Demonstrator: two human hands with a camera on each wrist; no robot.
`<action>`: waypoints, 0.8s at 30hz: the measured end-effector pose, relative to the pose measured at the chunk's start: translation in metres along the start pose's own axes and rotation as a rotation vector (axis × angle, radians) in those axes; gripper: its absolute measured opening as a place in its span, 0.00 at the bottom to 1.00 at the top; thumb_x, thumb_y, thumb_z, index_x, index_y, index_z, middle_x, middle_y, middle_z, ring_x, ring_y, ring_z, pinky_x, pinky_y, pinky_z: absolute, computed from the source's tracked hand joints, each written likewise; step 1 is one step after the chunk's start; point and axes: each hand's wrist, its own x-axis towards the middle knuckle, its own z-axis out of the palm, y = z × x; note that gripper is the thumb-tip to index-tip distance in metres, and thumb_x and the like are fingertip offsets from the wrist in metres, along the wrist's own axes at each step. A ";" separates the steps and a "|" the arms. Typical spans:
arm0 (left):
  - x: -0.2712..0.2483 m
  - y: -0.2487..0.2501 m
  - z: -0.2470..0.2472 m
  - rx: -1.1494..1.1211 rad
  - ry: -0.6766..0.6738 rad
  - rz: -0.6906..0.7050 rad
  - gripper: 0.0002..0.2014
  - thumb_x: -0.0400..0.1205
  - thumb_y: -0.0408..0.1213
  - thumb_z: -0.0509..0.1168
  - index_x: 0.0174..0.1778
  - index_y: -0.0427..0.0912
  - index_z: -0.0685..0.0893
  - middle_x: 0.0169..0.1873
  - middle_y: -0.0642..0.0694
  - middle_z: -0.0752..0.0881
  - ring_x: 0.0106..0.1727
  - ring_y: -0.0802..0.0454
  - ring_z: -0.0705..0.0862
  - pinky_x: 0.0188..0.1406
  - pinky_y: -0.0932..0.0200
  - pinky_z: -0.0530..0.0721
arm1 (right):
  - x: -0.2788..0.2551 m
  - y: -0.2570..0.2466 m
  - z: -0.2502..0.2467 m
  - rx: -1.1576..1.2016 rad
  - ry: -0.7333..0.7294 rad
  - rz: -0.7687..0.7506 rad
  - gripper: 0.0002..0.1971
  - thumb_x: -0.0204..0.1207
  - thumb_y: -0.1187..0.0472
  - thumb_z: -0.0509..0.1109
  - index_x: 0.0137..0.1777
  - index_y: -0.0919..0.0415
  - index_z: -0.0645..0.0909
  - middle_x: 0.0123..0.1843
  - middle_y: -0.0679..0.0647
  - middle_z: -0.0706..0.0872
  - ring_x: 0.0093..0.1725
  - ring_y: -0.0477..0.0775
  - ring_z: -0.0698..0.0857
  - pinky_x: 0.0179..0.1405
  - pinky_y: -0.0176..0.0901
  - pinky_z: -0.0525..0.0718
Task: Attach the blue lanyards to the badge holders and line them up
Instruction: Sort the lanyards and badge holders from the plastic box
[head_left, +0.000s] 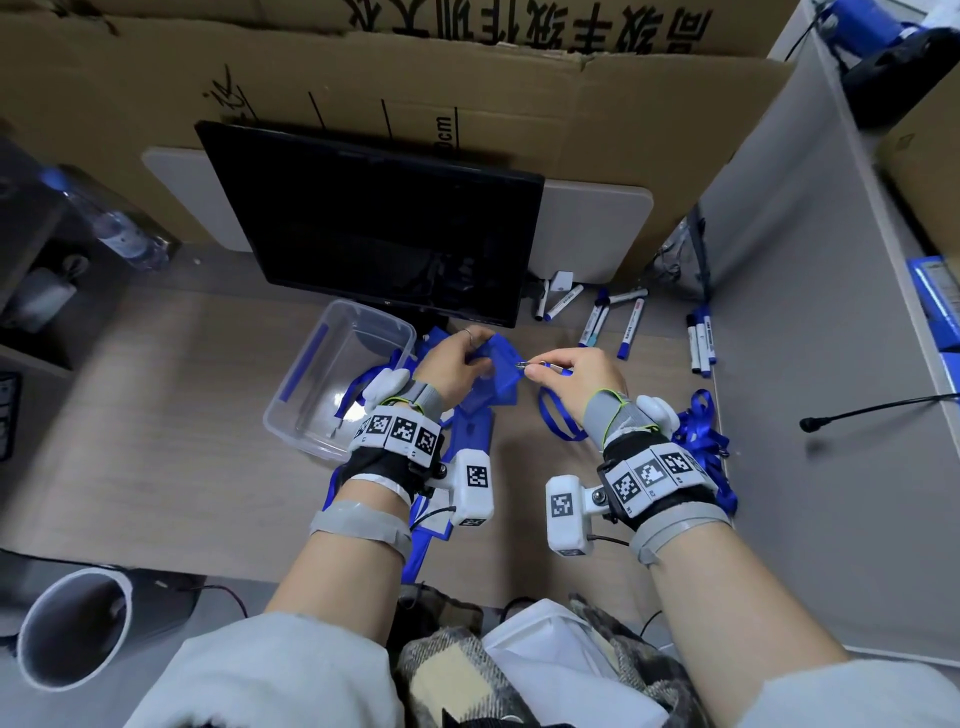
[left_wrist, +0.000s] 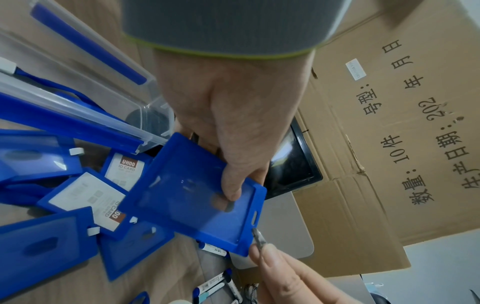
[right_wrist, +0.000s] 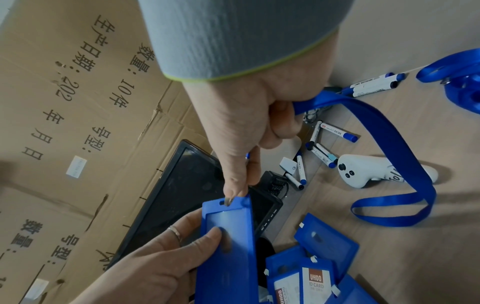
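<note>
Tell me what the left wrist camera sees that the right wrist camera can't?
Only the left wrist view shows the clear plastic box.

Only the right wrist view shows the white controller, and the blue lanyard trailing from the right hand.

Both show the left hand gripping the blue badge holder, the metal clip held at the holder's slotted edge, more badge holders on the desk, markers and the monitor.

Dark monitor (head_left: 379, 223) standing at the back of the wooden desk (head_left: 156, 441), flattened cardboard boxes (head_left: 363, 88) with printed characters behind; clear plastic bin (head_left: 291, 410) left of centre; scattered blue-capped markers (head_left: 631, 327) to the right; white controller (right_wrist: 369, 172) lying near the markers; grey partition (head_left: 789, 312) along the right edge
</note>
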 end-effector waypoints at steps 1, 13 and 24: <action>0.001 -0.001 0.000 0.014 -0.016 0.006 0.17 0.82 0.33 0.64 0.65 0.51 0.80 0.38 0.53 0.88 0.44 0.55 0.84 0.48 0.58 0.80 | 0.000 0.000 0.000 -0.019 -0.002 -0.004 0.07 0.71 0.42 0.74 0.44 0.40 0.90 0.41 0.41 0.90 0.47 0.48 0.86 0.47 0.48 0.87; 0.007 -0.007 0.000 0.045 -0.056 0.036 0.14 0.84 0.34 0.61 0.63 0.52 0.82 0.35 0.61 0.86 0.43 0.56 0.85 0.60 0.50 0.82 | 0.007 0.004 0.009 -0.065 -0.036 -0.037 0.11 0.60 0.34 0.69 0.41 0.30 0.85 0.39 0.38 0.89 0.50 0.51 0.84 0.50 0.52 0.86; 0.000 0.004 -0.002 0.049 -0.138 0.065 0.13 0.86 0.28 0.58 0.57 0.49 0.81 0.37 0.48 0.85 0.41 0.55 0.82 0.54 0.58 0.80 | 0.006 0.003 0.008 -0.144 -0.072 -0.033 0.05 0.67 0.38 0.70 0.40 0.33 0.84 0.41 0.39 0.88 0.54 0.55 0.82 0.51 0.52 0.85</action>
